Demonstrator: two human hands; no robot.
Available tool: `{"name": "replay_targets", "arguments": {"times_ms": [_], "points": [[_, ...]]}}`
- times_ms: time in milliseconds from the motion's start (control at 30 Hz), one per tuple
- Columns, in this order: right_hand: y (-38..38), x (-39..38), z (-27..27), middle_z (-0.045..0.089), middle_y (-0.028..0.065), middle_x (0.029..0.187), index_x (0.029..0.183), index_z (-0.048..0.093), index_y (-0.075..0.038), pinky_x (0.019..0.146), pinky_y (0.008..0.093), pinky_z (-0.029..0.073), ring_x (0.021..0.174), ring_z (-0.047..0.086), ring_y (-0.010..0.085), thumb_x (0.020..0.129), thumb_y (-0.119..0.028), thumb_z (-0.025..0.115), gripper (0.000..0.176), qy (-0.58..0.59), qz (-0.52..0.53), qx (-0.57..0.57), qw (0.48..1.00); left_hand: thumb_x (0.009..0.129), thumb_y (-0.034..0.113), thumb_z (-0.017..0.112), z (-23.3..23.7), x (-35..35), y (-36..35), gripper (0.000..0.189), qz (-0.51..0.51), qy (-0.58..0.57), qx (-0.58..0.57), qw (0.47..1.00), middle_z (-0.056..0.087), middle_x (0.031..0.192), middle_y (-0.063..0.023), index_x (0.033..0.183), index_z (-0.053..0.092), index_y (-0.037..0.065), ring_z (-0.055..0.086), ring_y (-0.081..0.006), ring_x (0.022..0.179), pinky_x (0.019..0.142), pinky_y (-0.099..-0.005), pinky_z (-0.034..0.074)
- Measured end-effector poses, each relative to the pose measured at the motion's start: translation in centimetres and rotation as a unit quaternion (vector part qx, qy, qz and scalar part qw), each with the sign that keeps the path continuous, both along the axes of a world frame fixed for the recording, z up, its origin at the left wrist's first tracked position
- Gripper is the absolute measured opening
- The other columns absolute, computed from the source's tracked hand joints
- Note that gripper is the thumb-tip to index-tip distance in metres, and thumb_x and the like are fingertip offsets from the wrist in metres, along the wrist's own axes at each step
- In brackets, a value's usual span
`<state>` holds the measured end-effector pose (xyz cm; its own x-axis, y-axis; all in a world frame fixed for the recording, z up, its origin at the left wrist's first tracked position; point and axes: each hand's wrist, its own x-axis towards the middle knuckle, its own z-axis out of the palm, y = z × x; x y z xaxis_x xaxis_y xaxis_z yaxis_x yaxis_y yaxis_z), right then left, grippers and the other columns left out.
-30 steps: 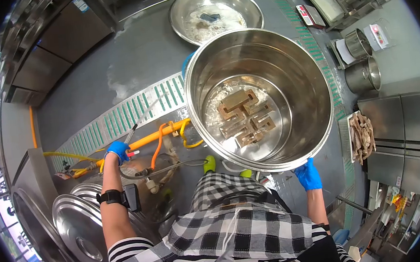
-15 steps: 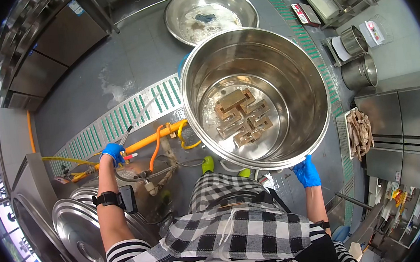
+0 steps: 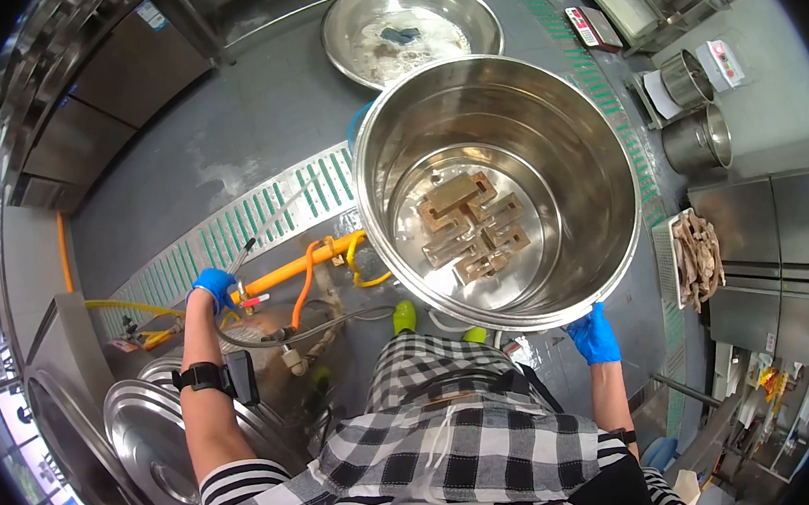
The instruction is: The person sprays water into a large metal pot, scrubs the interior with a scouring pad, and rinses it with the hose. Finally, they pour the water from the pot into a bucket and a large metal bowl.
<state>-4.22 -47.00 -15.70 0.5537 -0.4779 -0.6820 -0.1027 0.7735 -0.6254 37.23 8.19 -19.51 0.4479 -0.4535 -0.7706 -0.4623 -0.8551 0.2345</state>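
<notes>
My left hand [image 3: 213, 288], in a blue glove, is closed around the rear of a spray wand [image 3: 243, 254] with a dark tip. A thin pale streak runs from the tip toward the floor drain. Beside this hand are an orange pipe [image 3: 295, 266] and a red-handled valve [image 3: 253, 301]. My right hand [image 3: 593, 334], also gloved in blue, grips the near right rim of a big steel pot [image 3: 557, 128]; its fingertips are partly hidden. Inside the pot, on its bottom, lies a brown metal burner-like grid [image 3: 474, 222] with slots.
Beyond the pot, a wide steel basin [image 3: 340, 42] holds foamy water and a dark cloth. Steel lids [image 3: 152, 448] lean at my left. A slotted drain [image 3: 256, 208] crosses the floor. At right stand a tray of brown pieces [image 3: 699, 260], a scale [image 3: 595, 28] and smaller pots [image 3: 698, 138].
The whole view has shifted slightly. My left hand stays by the pipe and my right hand stays at the pot rim; the grid lies as before.
</notes>
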Motion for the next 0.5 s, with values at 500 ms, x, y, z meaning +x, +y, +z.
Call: {"name": "replay_targets", "arguments": {"times_ms": [500], "points": [[0.7,1.0,0.6,0.050,0.0059,0.102,0.108,0.041,-0.005,0.069,0.0305,0.041,0.085,0.050,0.0183,0.082,-0.032,0.042,0.038,0.005,-0.012,-0.004,1.000,0.076,0.020,0.046,3.0,4.9,-2.7,0.022,0.251,-0.100,-0.134,0.953,0.045,0.047,-0.0095,0.087,0.055,0.003,0.049,-0.0194,0.040,0.037,-0.0316,0.037]]}}
